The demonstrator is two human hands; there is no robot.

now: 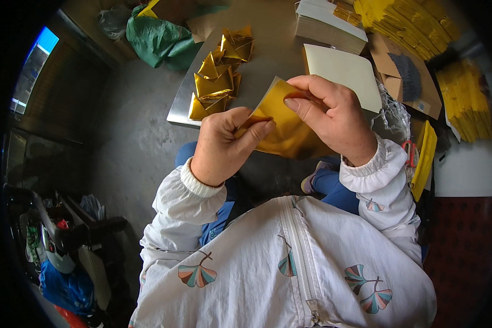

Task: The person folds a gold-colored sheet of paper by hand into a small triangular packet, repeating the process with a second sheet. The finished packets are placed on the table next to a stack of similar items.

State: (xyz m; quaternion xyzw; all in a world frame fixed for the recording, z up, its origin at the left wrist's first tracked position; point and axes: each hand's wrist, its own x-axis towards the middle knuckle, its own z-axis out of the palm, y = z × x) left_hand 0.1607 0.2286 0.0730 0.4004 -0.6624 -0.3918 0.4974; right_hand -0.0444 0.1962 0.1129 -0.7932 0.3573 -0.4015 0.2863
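Observation:
Between my two hands hangs a sheet of shiny gold foil paper [289, 130], held up over the near edge of the table. My left hand [224, 139] pinches its left side between thumb and fingers. Near the top edge, my right hand [333, 115] grips the sheet with the thumb in front and the fingers curled behind. Beyond my left hand, several folded gold paper pieces [216, 82] lie in an overlapping row along the table's left side. A pale cream sheet or pad [344, 76] rests on the table just past my right hand.
A thick paper stack [330, 27] stands on the grey table [273, 33] at the back. To the right are a cardboard box [407, 76], yellow-gold bundles [464, 101], clear plastic strands [393, 112] and red-handled scissors [410, 153]. A green bag [161, 41] sits beyond the table's left edge.

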